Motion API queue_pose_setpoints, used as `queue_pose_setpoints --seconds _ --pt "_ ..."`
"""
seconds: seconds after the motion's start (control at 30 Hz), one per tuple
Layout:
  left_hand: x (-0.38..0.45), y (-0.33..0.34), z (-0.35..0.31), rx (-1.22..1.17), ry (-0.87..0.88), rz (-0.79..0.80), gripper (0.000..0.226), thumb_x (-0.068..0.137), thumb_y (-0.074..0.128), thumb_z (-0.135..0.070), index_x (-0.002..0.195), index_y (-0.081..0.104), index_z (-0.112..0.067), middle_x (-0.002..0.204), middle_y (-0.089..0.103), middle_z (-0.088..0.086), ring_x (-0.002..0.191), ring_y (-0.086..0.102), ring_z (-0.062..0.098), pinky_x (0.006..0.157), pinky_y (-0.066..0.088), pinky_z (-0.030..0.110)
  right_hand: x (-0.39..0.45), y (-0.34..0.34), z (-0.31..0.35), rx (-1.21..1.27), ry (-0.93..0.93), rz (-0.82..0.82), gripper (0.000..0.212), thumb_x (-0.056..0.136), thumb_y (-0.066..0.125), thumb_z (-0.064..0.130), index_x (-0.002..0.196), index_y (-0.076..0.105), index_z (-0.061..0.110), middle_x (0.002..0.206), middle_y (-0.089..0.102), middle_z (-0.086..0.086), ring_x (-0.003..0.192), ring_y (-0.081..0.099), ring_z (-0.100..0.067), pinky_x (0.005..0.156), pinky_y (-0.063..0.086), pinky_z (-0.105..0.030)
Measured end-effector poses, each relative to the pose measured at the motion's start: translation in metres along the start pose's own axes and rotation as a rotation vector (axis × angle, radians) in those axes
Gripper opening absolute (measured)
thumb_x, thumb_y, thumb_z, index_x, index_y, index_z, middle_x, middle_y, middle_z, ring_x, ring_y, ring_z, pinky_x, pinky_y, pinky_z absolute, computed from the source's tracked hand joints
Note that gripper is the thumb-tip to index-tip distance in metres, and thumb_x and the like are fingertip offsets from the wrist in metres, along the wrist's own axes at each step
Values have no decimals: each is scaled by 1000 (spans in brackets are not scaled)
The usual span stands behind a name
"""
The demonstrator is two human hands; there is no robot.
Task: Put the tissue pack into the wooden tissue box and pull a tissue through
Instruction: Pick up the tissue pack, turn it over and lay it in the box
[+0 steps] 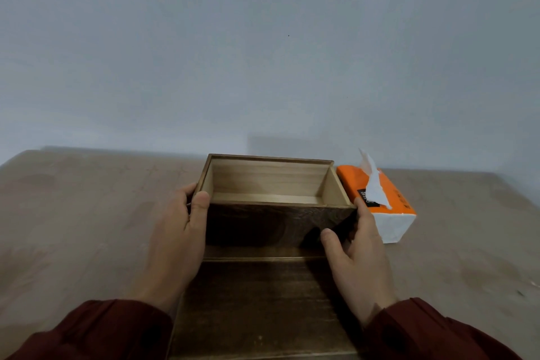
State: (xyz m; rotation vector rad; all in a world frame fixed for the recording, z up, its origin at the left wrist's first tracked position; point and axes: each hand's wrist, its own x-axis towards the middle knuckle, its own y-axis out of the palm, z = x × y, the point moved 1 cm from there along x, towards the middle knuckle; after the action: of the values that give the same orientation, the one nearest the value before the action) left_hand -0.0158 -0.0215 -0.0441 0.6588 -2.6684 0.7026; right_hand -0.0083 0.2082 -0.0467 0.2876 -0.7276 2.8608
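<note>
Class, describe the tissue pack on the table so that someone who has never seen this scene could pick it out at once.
Start at the table and find the open wooden tissue box held between both hands. Just beyond the right hand, beside the box's right wall, lies the tissue pack. It is the only bright orange thing, with a white end and a tissue sticking up.

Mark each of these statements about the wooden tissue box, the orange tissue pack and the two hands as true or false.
1. The dark wooden tissue box is open on top and holds nothing. True.
2. The orange and white tissue pack lies inside the box. False: it lies on the table, beside the box's right end.
3. A white tissue sticks out of the pack. True.
4. The left hand grips the box's left end. True.
5. The right hand holds the pack. False: it grips the box's right end.
</note>
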Motion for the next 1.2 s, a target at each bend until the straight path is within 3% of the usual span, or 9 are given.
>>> queue_pose_setpoints --seconds 0.27,0.4,0.47,0.53,0.67,0.77,0.93,1.03,1.2 --pt "-1 0 0 15 16 -3 33 92 35 -35 116 48 -19 88 53 -14 82 49 1 61 35 19 -1 -2 0 -22 -3 -36 73 82 61 24 143 20 21 144 39 -1 131 37 -15 105 39 -44" --pt "0 0 0 11 20 9 35 91 35 -35 120 47 -17 103 57 -1 87 50 4 67 38 19 -1 -6 2 -47 -40 -102 66 82 60 27 139 28 20 140 41 1 128 40 -15 102 42 -45" --pt "0 0 -4 51 55 2 37 91 36 -34 122 45 -16 114 56 4 98 51 10 77 42 24 -2 -8 3 -57 -66 -138 58 83 58 25 135 33 21 136 43 3 124 42 -14 100 44 -44" --pt "1 -1 -12 128 131 -14 36 90 39 -31 123 44 -14 123 52 6 106 44 9 84 38 28 -1 -10 3 -56 -114 -178 49 86 55 18 132 37 20 128 46 7 118 45 -10 96 46 -39" --pt "2 4 -34 191 292 -18 30 88 45 -20 116 51 -12 126 49 6 109 41 8 90 32 25 3 -15 2 -64 -195 -256 38 87 47 7 123 47 18 114 50 7 100 47 2 85 39 -15" --pt "1 16 -52 175 374 59 28 89 45 -18 115 53 -12 123 50 2 111 44 10 93 33 24 7 -18 0 -121 -225 -282 36 87 46 1 120 52 14 108 50 7 96 46 1 82 33 -10" --pt "0 45 -84 227 519 187 29 90 41 -22 115 55 -16 120 55 0 113 43 9 93 29 20 10 -23 -5 -192 -284 -340 34 84 49 -3 115 58 10 106 57 1 102 49 -13 89 36 -25" --pt "-1 67 -102 249 597 266 30 90 40 -22 113 57 -13 115 60 3 110 46 11 91 29 15 14 -27 -8 -264 -304 -372 33 81 54 -3 112 61 8 107 63 -7 102 50 -21 89 29 -19" --pt "-4 100 -118 301 712 382 26 89 42 -14 101 62 -3 104 63 14 102 52 26 91 38 30 21 -35 -12 -328 -257 -424 35 75 63 2 110 64 9 106 63 -11 102 50 -29 87 32 -24"
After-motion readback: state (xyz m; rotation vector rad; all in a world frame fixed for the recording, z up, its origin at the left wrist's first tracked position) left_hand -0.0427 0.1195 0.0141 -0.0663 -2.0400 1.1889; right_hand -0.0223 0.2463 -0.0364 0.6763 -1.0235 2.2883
